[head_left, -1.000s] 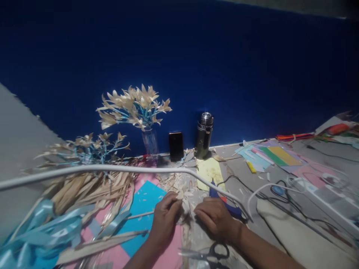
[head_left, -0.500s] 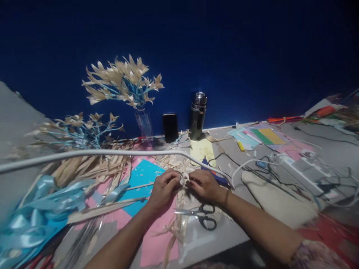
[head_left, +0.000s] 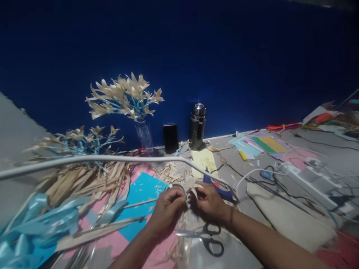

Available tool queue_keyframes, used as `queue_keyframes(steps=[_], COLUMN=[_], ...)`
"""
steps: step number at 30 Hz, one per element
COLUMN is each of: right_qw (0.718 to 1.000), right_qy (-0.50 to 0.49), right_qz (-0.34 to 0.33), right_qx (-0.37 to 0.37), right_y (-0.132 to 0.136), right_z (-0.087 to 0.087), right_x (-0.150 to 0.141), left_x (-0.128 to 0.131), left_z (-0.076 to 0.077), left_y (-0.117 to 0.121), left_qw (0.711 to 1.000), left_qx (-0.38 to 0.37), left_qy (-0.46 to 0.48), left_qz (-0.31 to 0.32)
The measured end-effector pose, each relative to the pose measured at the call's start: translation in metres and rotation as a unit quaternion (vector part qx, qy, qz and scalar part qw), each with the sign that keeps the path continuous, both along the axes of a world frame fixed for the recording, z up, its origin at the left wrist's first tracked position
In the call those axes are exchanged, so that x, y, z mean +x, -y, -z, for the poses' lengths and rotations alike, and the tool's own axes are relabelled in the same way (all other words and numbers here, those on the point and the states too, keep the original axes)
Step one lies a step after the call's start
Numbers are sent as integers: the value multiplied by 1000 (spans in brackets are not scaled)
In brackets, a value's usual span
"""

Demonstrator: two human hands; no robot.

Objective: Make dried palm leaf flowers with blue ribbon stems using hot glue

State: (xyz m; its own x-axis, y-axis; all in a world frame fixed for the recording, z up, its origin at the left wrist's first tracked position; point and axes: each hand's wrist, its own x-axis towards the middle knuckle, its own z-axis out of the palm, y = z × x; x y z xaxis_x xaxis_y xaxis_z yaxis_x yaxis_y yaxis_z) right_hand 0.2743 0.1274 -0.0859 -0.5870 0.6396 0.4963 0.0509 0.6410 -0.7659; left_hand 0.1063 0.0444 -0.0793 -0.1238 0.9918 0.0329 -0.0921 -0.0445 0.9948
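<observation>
My left hand [head_left: 171, 205] is closed in a pinch near the table's middle, at one side of a small pale flower piece of dried husk. My right hand [head_left: 210, 201] pinches a curled, pale husk petal [head_left: 193, 190] of the piece, facing the left hand. The fingers hide much of the flower's base. Below the hands lie scissors [head_left: 202, 235] with dark handles, blades pointing left. A blue glue gun [head_left: 206, 177] sits partly hidden behind my right hand. Husk scraps [head_left: 169, 172] are scattered beyond the hands.
A white cable [head_left: 112, 159] crosses in front of the scene. Husk flowers stand in a clear vase [head_left: 144, 134], beside a phone [head_left: 170, 139] and a flask [head_left: 198, 127]. Blue ribbon [head_left: 42, 220] lies left; a power strip [head_left: 308, 183] is at right.
The view has tilted up, so the table and hands sit lower in the picture. My fingers have shifted on the husk piece, and a curled petal now shows at my right fingertips.
</observation>
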Motion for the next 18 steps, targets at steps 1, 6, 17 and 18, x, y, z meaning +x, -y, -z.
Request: queue_keyframes(steps=[1,6,17,18], right_qw=[1000,999,946,941], right_qy=[-7,-22,-38,-45], right_qz=[-5,-11,-66,-67], right_qx=[-3,-45,-315,-328], right_y=[0,2,-1,-2], right_z=[0,-3,-4,-5], right_x=[-1,-1,3,4], left_x=[1,4,3,2], left_z=[0,0,-3,-4], left_y=[0,0,0,0], left_qw=[1000,1000,989,988], left_qx=[2,1,-74,-79], left_qy=[-7,-7,120,125], left_qz=[-2,9,42,49])
